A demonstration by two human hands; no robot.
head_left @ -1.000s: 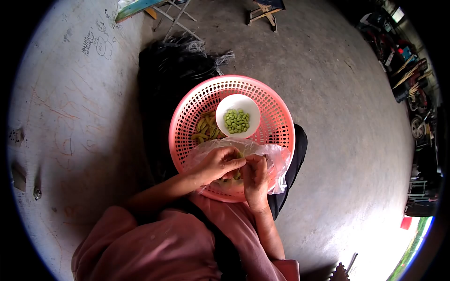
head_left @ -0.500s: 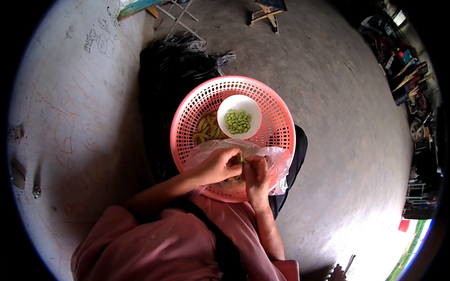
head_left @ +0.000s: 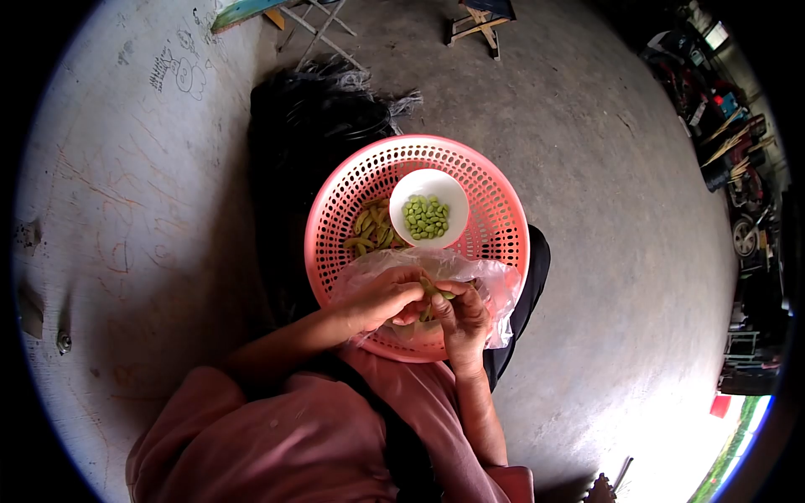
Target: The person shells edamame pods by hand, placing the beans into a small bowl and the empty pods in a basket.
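Observation:
A pink perforated basket [head_left: 496,189] rests on my lap. In it stands a white bowl [head_left: 457,201] with green beans [head_left: 426,217] inside, and green-yellow pods [head_left: 369,226] lie left of the bowl. A clear plastic bag [head_left: 499,281] spreads over the basket's near side, under both hands. My left hand [head_left: 392,298] is closed with its fingertips on a green pod [head_left: 431,291]. My right hand [head_left: 464,318] pinches the same pod from the right, thumb and forefinger near its end. The palm side of my left hand is partly hidden.
A scribbled wall [head_left: 126,193] runs along the left. Beyond the basket lies a black bundle [head_left: 310,117] with frayed grey strands. A folding stool [head_left: 480,25] and a table with metal legs [head_left: 319,33] stand farther off. Clutter and a wheel [head_left: 745,236] line the right side.
My right hand has turned and its fingers have spread slightly, so more of the green pod shows between the hands. The basket and bowl stay in place.

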